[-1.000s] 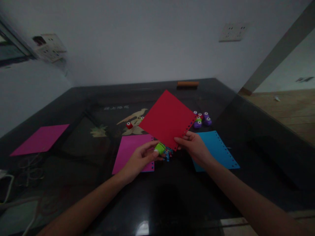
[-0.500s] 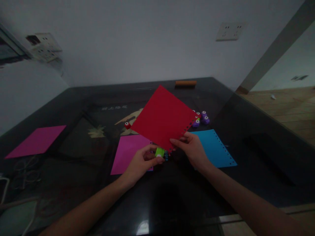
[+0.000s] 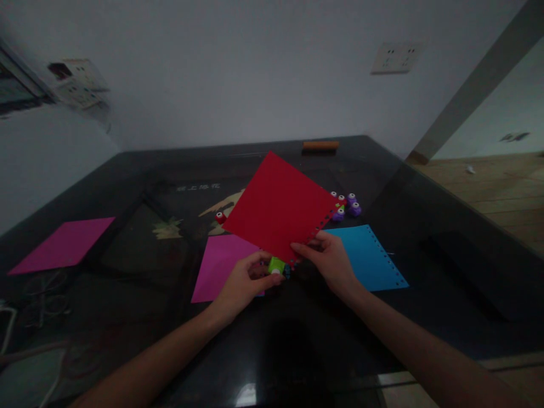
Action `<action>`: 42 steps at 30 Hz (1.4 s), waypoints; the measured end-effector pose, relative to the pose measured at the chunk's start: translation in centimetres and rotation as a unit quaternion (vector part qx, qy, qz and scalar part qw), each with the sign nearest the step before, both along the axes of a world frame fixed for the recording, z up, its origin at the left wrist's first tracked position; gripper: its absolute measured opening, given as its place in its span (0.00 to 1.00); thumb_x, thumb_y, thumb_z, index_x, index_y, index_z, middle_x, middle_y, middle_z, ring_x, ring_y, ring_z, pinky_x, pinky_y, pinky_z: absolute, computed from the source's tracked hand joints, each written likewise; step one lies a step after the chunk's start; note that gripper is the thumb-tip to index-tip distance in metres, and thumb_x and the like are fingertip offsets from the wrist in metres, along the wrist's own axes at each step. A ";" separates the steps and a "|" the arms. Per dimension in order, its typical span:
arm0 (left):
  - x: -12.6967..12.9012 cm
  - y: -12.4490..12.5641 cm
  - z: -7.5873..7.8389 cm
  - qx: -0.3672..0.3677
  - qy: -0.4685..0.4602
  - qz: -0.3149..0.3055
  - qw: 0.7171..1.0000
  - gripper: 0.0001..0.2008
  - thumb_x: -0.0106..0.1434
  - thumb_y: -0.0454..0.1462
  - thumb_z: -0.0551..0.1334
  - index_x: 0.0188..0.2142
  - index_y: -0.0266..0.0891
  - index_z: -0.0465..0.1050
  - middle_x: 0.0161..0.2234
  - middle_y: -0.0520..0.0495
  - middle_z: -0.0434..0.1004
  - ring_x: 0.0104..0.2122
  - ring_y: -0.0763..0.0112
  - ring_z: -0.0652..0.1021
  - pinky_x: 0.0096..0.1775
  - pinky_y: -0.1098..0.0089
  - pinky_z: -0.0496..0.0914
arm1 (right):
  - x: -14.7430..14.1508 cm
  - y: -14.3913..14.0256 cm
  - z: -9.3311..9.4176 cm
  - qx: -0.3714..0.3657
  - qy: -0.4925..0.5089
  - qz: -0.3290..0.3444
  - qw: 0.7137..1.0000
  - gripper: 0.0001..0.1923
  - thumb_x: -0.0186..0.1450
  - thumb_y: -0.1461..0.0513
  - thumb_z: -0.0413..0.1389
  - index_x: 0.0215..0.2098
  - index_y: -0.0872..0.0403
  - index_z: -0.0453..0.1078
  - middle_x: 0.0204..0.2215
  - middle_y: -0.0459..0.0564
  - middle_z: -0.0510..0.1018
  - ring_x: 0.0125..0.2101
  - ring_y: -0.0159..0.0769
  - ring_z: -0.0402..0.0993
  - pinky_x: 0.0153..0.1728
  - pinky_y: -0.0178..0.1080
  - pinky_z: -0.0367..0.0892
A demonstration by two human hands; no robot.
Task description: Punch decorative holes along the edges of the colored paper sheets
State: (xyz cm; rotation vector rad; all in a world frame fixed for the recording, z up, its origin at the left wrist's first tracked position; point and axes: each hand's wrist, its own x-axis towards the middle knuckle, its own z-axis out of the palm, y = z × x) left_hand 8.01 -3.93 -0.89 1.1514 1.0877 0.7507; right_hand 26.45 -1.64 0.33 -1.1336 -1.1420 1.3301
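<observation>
The red paper sheet [image 3: 280, 207] was held tilted above the dark desk [image 3: 127, 294], its punched edge pinched near the lower corner by the right hand [image 3: 329, 262], while the left hand [image 3: 244, 283] closed its fingers on a small green punch [image 3: 276, 265] touching that same corner. Beneath and beside them lay a magenta sheet [image 3: 221, 266] and a blue sheet [image 3: 369, 258], with small purple punches [image 3: 348, 207] just beyond the red sheet and another magenta sheet [image 3: 63, 243] well apart to the left.

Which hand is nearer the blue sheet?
Right. The right hand holds the red sheet right beside the blue sheet; the left hand grips the green punch, farther left.
</observation>
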 end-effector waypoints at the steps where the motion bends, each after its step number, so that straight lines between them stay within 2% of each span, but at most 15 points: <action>1: 0.0 0.0 0.0 0.000 0.003 0.000 1.000 0.18 0.49 0.41 0.68 0.39 0.39 0.69 0.32 0.46 0.78 0.36 0.62 0.78 0.36 0.66 0.70 | 0.0 0.0 0.1 0.002 -0.003 0.001 1.000 0.13 0.50 0.58 0.65 0.33 0.53 0.74 0.29 0.50 0.80 0.26 0.38 0.76 0.30 0.41 0.72; 11: 0.5 0.0 0.9 -0.001 -0.008 0.026 1.000 0.18 0.47 0.38 0.68 0.38 0.39 0.71 0.38 0.45 0.79 0.37 0.63 0.78 0.40 0.64 0.69 | -0.2 -0.2 0.4 0.014 -0.009 0.010 1.000 0.14 0.50 0.57 0.64 0.34 0.52 0.74 0.34 0.50 0.81 0.31 0.39 0.77 0.32 0.41 0.73; 25: 0.7 -0.2 0.6 -0.016 -0.005 0.040 0.999 0.18 0.46 0.41 0.69 0.36 0.37 0.72 0.33 0.46 0.78 0.30 0.67 0.76 0.34 0.68 0.69 | -0.5 -0.7 0.1 0.041 -0.049 0.019 0.998 0.12 0.52 0.56 0.63 0.33 0.52 0.75 0.32 0.49 0.81 0.32 0.40 0.76 0.33 0.42 0.72; 29: 0.7 -0.1 0.7 -0.003 0.014 0.038 0.999 0.16 0.49 0.43 0.67 0.35 0.37 0.73 0.29 0.46 0.78 0.28 0.69 0.75 0.33 0.68 0.68 | -0.6 -0.7 0.3 0.047 -0.088 0.025 0.995 0.11 0.53 0.56 0.63 0.32 0.52 0.75 0.30 0.48 0.80 0.29 0.38 0.75 0.31 0.40 0.70; 35: 0.8 -0.1 0.8 -0.002 0.003 0.043 0.999 0.19 0.49 0.44 0.67 0.38 0.35 0.73 0.29 0.46 0.76 0.28 0.70 0.74 0.31 0.71 0.68 | -0.5 -0.6 -0.1 0.038 -0.101 0.048 0.993 0.12 0.54 0.54 0.61 0.32 0.54 0.75 0.27 0.49 0.79 0.26 0.37 0.73 0.27 0.39 0.68; 42: 0.8 -0.2 0.8 0.002 0.003 0.031 0.999 0.18 0.51 0.44 0.67 0.39 0.36 0.72 0.29 0.48 0.74 0.26 0.73 0.72 0.29 0.72 0.66 | -0.6 -0.7 -0.3 0.046 -0.108 0.032 0.993 0.13 0.54 0.53 0.62 0.28 0.55 0.73 0.26 0.49 0.78 0.26 0.36 0.72 0.27 0.38 0.67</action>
